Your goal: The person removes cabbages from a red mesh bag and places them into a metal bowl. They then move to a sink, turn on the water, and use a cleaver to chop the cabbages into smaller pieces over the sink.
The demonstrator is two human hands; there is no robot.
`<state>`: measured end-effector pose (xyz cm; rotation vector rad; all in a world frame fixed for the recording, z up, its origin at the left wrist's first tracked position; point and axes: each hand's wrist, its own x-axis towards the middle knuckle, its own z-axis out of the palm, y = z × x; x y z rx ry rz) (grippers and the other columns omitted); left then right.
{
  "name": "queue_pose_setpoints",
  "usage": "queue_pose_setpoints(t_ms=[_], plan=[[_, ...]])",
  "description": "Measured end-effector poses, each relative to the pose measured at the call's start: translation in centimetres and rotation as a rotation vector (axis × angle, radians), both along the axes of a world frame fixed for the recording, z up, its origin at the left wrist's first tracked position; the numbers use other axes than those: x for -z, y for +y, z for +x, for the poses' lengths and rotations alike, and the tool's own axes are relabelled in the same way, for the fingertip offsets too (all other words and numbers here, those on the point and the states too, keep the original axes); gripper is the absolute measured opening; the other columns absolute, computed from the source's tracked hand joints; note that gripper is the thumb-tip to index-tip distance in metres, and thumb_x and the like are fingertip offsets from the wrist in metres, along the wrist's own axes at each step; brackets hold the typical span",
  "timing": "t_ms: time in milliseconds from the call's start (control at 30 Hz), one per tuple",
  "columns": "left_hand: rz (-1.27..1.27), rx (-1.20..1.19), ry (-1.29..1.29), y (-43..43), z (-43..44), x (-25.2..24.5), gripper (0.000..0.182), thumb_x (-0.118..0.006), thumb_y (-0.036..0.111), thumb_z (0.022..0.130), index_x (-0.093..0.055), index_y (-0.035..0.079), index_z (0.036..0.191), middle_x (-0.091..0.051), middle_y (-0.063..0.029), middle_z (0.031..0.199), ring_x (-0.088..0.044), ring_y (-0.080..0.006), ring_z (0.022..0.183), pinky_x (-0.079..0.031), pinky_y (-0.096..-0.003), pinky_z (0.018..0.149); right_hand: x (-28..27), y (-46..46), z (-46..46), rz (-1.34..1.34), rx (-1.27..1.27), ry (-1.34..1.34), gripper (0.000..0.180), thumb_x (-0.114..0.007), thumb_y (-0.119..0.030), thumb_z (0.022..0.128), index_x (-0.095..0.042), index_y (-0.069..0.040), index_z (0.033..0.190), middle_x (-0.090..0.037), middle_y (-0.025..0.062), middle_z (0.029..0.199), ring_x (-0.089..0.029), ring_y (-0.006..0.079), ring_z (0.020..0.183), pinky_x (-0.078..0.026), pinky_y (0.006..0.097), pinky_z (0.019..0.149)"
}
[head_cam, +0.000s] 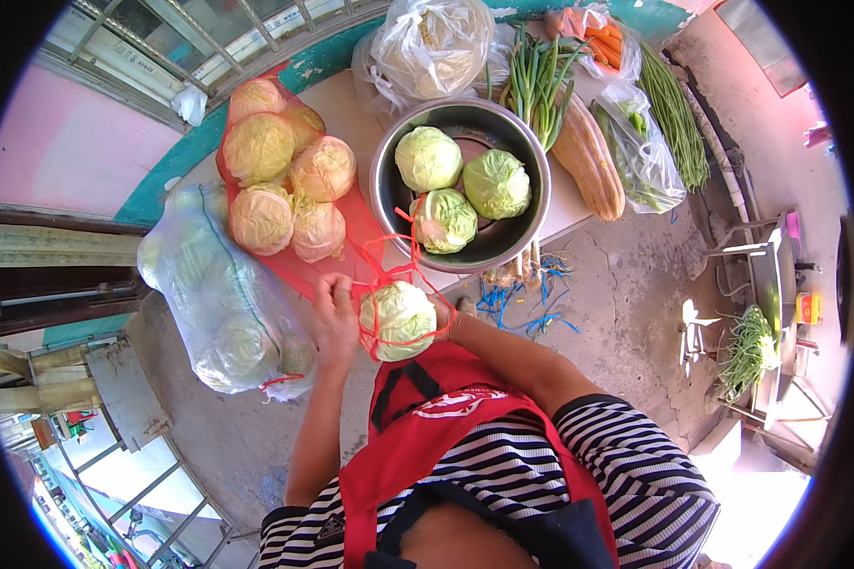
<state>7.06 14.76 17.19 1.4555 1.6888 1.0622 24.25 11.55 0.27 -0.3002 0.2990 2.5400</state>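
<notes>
Before my apron, my right hand point(443, 317) grips a pale green cabbage point(398, 320) from its right side, mostly hidden behind it. Red plastic cord point(376, 334) loops around this cabbage and trails up over the basin rim. My left hand point(336, 313), just left of the cabbage, has its fingers closed on the gathered mouth of a red mesh bag point(306, 274). Several cabbages point(260, 149) lie inside that bag on the table. Beyond my hands stands a round metal basin point(378, 178) with three cabbages point(497, 183) in it.
A clear plastic bag of cabbages point(220, 313) lies left. Behind the basin sits a white plastic bag point(434, 50). Rightward are scallions point(537, 78), a long squash point(587, 156), bagged green vegetables point(640, 156), carrots point(603, 46) and long beans point(676, 117). Blue twine point(519, 306) litters the floor.
</notes>
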Motion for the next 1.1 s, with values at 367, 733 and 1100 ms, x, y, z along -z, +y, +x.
queue_pose_setpoints(t_ms=[367, 733, 1100], plan=[[-0.099, -0.536, -0.329, 5.7, -9.4, 3.8, 0.016, -0.055, 0.023, 0.102, -0.057, 0.007, 0.100, -0.053, 0.0027, 0.077, -0.044, -0.0051, 0.058, -0.037, -0.0221, 0.047, -1.8, 0.3, 7.5, -0.008, 0.041, 0.053, 0.059, -0.050, -0.054, 0.097, -0.057, -0.009, 0.134, -0.058, 0.0148, 0.136, -0.056, 0.0327, 0.125, -0.040, 0.0518, 0.110], [-0.150, -0.308, -0.518, 5.4, -6.0, 3.9, 0.014, -0.057, 0.022, 0.101, -0.058, 0.008, 0.101, -0.053, 0.0021, 0.074, -0.043, -0.0049, 0.055, -0.032, -0.0202, 0.043, -3.0, 4.3, 5.1, -0.054, 0.413, 0.103, 0.051, -0.049, -0.047, 0.099, -0.058, -0.010, 0.132, -0.062, 0.0140, 0.130, -0.059, 0.0320, 0.120, -0.043, 0.0511, 0.108], [-0.241, -0.475, -0.633, 2.8, -13.9, 3.3, 0.016, -0.053, 0.022, 0.103, -0.056, 0.006, 0.099, -0.048, 0.0030, 0.068, -0.037, -0.0047, 0.048, -0.027, -0.0207, 0.040, -10.2, 11.1, 14.9, 0.099, 0.645, -0.279, 0.066, -0.042, -0.058, 0.098, -0.039, -0.014, 0.147, -0.040, 0.0168, 0.151, -0.040, 0.0440, 0.136, -0.039, 0.0674, 0.105]])
